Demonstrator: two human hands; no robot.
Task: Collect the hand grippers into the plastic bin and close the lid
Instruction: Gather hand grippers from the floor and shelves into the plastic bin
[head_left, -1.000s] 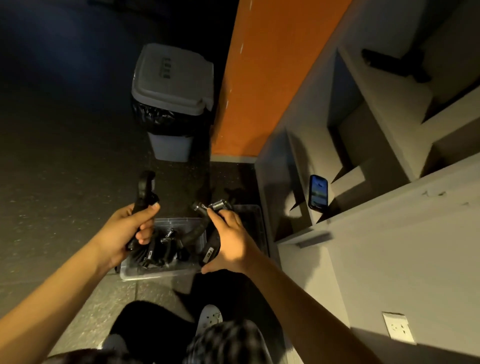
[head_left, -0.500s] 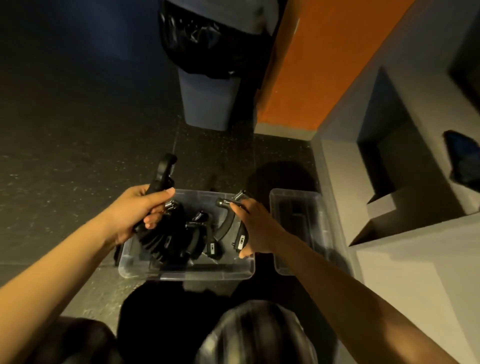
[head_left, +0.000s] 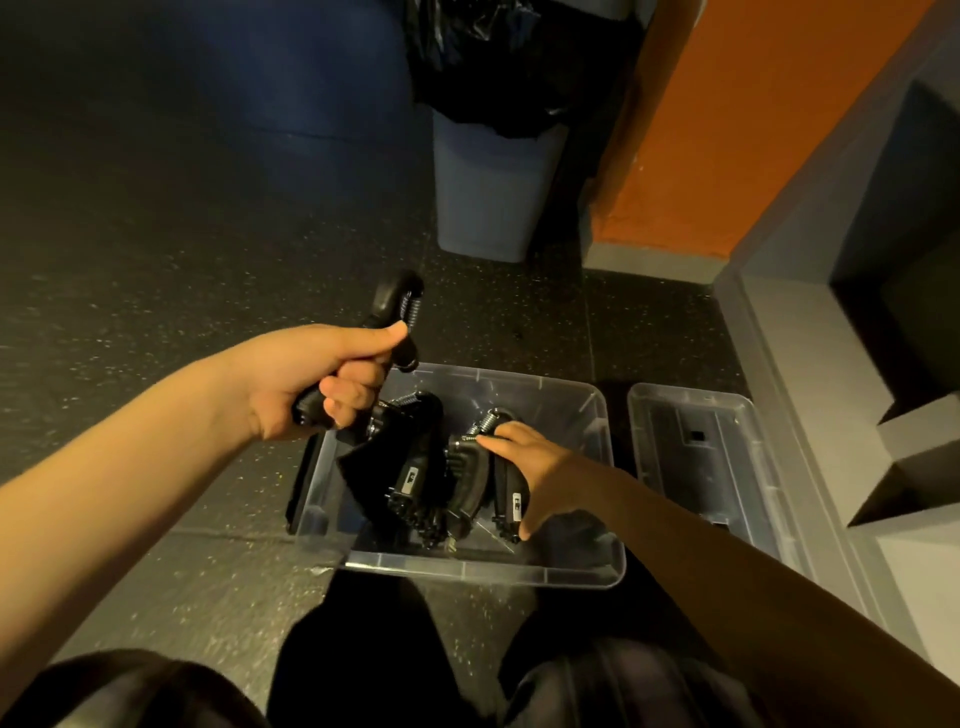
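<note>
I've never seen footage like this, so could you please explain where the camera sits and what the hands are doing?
No machine here: a person works bare-handed, and the single camera is worn on their head, looking down. The left hand grips a black hand gripper over the left edge of the clear plastic bin on the floor. The right hand holds a second gripper inside the bin, beside a pile of grippers. The bin's lid lies on the floor to the right; a waste bin stands beyond.

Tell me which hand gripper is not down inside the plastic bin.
The hand gripper gripped by the left hand, raised over the far left corner of the bin. The right hand holds a second gripper down inside, beside the pile lying there.
</note>
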